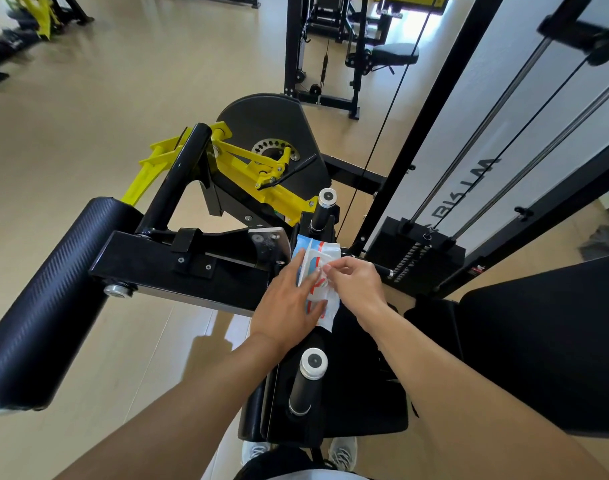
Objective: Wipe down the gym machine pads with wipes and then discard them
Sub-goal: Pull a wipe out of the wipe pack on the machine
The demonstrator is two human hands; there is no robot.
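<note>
A white pack of wipes (pixel 325 258) with blue and red print lies on the black gym machine, between two black handles. My left hand (pixel 289 303) rests flat on the pack with straight fingers, holding it down. My right hand (pixel 356 282) pinches the pack's top near its opening with thumb and fingertips. A long black roller pad (pixel 50 299) sticks out at the left. A large black back pad (pixel 552 344) fills the right side.
A near handle (pixel 308 382) and a far handle (pixel 322 209) stand upright around the pack. Yellow lever arms (pixel 247 168) and a black cam disc (pixel 271 129) lie beyond. The weight stack (pixel 413 261) and cables rise at right. Tan floor spreads to the left.
</note>
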